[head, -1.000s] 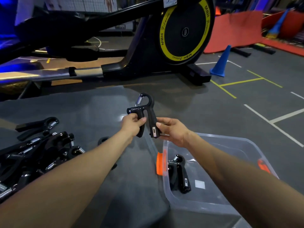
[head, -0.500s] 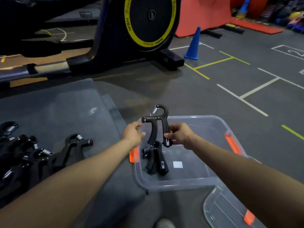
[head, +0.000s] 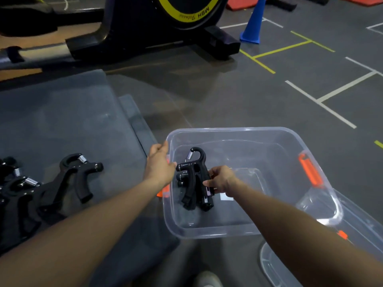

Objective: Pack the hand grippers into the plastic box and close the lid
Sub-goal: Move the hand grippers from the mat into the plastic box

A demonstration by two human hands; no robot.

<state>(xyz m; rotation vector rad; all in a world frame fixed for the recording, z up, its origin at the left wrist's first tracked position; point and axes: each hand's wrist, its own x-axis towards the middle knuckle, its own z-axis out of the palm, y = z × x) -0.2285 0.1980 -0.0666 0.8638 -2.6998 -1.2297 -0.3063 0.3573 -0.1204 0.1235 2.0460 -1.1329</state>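
lowering a gripper (head: pixel 195 162) into the box (head: pixel 275 131), right hand (head: pixel 222 181) pinching its right handle, long axis near-far, atop another gripper; left hand (head: pixel 159 164) open just left.

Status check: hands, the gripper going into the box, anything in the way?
Right hand holds hand gripper inside plastic box, over one already packed. Left hand open at the rim. Lid off. Nothing blocking.

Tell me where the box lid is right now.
In the head view the lid lies on the floor at lower right, tucked partly under the near right corner of the plastic box.
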